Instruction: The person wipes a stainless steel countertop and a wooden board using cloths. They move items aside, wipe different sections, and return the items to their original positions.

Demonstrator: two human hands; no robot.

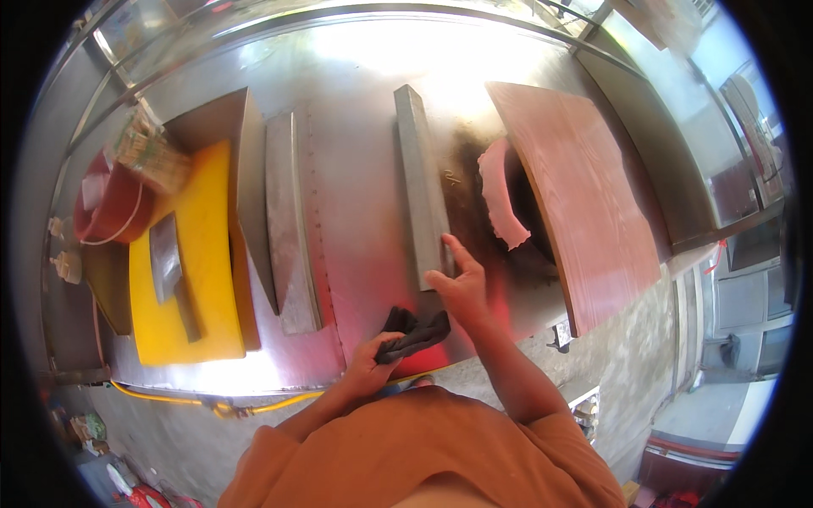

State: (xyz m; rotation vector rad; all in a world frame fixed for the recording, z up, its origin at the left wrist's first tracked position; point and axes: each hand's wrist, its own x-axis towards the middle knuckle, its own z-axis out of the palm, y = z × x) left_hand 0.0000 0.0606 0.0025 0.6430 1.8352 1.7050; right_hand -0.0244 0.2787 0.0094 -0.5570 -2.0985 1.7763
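My left hand [375,359] holds a crumpled black cloth [413,340] near the front edge of a shiny metal countertop [362,190]. To its right, my right hand [462,279] is at the near end of a long grey metal bar [418,184], thumb and forefinger spread around that end. Whether the fingers grip the bar or only touch it, I cannot tell. Right of the bar, a pink, ragged-edged curved strip [497,193] lies along a dark round opening, beside a wood-grained board [584,203].
At left, a cleaver [166,260] lies on a yellow cutting board [209,254]. Behind it are a red bucket [127,206] and a bundle of wooden sticks [149,152]. An upright metal panel [251,190] and a flat metal bar [289,235] stand between board and hands. A yellow hose [159,397] runs along the front edge.
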